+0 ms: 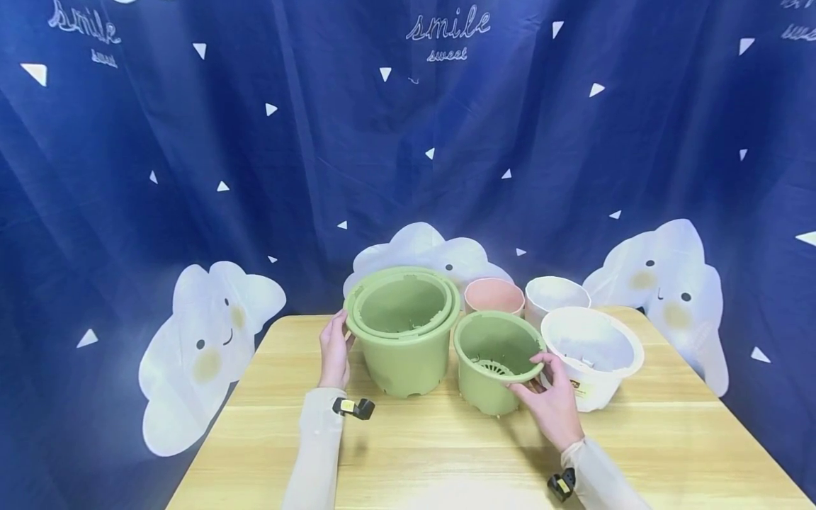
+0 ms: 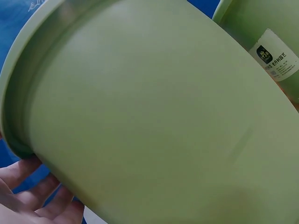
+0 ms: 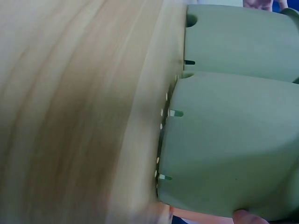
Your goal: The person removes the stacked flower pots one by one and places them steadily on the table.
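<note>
Left hand [image 1: 334,355]: fingers apart, touching left side of large green pot [image 1: 408,361], likely steadying. Right hand [image 1: 554,406]: clamped on right rim of small green pot [image 1: 486,388], right of large one, likely for control.

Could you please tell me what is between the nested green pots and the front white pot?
The head view shows the single green pot there, the right hand gripping its rim on the side toward the white pot.

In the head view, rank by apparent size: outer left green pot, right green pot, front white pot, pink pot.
1. Outer left green pot
2. Front white pot and right green pot: too close to rank
3. Pink pot, visible part only
</note>
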`<state>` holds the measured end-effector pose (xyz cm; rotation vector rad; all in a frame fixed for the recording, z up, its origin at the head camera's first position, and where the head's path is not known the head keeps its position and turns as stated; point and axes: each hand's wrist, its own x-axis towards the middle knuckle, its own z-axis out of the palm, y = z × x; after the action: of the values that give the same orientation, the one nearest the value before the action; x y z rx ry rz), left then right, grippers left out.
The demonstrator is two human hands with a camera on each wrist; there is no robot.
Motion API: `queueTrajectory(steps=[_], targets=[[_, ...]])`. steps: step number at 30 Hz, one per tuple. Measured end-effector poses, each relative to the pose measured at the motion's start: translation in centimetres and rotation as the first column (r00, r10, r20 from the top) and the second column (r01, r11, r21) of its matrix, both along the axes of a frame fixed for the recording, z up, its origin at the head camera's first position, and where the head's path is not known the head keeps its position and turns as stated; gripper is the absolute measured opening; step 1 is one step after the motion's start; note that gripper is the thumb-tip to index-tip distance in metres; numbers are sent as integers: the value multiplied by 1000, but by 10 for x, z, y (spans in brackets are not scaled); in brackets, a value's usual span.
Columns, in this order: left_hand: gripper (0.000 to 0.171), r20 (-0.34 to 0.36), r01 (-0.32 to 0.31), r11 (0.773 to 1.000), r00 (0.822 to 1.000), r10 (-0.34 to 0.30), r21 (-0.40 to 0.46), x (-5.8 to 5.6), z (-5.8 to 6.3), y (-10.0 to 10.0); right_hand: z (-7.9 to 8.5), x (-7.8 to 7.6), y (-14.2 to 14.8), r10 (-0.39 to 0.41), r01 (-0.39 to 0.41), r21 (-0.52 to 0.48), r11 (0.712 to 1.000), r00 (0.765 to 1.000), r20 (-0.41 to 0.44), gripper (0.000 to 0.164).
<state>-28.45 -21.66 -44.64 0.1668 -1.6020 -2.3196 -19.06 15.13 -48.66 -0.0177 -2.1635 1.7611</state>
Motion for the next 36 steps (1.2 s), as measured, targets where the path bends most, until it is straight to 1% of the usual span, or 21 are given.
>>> queueTrajectory(steps=[6,10,16,21,26,30,36], targets=[[38,-7,39,999,999,-39,-11,-1,-3,-1,-3,-2,0,5,-5,2,1000,1000,-9,71],[36,-11,55,998,998,-55,-7,0,-3,-1,-4,-2,0,6,-6,6,1000,1000,-9,70],[36,3,79,997,997,-79,-8,1,-2,-1,-5,-3,0,24,-23,23,999,999,-25,70],[42,-3,104,994,995,-104,-12,1,-2,0,-2,-2,0,32,-31,35,999,999,-31,69],[49,-18,133,991,991,-134,-23,-1,-5,-1,-2,-4,0,39,-37,57,998,999,-34,68],[51,-15,148,988,989,-148,-36,-2,-7,-1,-3,-4,0,36,-34,70,997,999,-33,69],[54,-17,176,983,984,-177,-61,-2,-7,-2,-2,-2,0,36,-33,92,995,999,-27,69]])
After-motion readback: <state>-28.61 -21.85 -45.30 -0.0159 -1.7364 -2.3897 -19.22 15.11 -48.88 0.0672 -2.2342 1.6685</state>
